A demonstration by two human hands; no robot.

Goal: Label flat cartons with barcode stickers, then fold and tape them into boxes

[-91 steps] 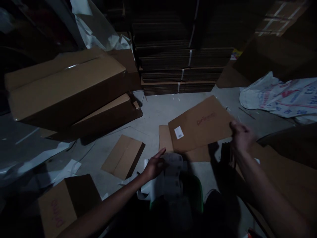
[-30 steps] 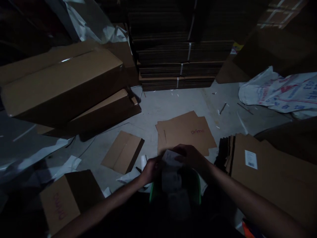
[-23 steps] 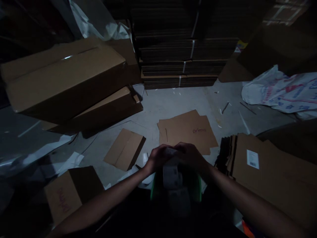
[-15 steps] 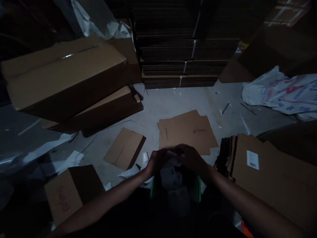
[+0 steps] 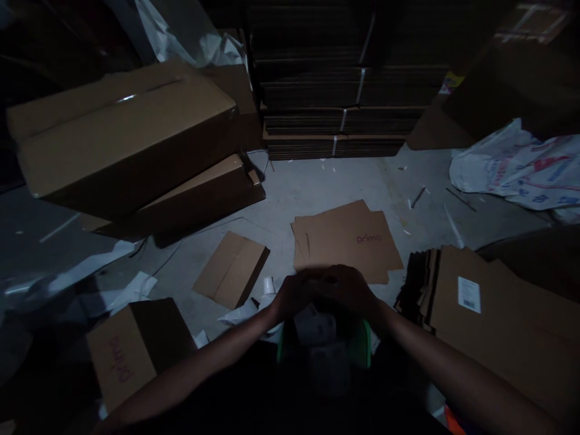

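My left hand (image 5: 293, 293) and my right hand (image 5: 352, 291) meet above a green-rimmed container (image 5: 368, 345), fingers curled in towards each other. Deep shadow and the backs of my hands hide what the fingers hold. Directly below them, a pale grey blocky piece with darker marks (image 5: 322, 330) shows inside the rim, and a second dim grey piece (image 5: 330, 368) lies nearer to me. Whether these pieces join what is in my hands, I cannot tell. Just beyond my fingers lie flat cardboard sheets (image 5: 342, 238) with a printed word.
A small flat carton (image 5: 232, 270) and a white cup-like item (image 5: 269, 285) are on the floor left of my hands. Large cartons (image 5: 131, 130) are stacked at left, a printed box (image 5: 121, 356) below. Cardboard bundles (image 5: 317, 146) stand behind; labelled flat cardboard (image 5: 502, 326) is at right.
The pale piece seen between my fingers earlier is now hidden, and my hands have closed in over it. The whole view has shifted slightly; the surrounding boxes stay put.
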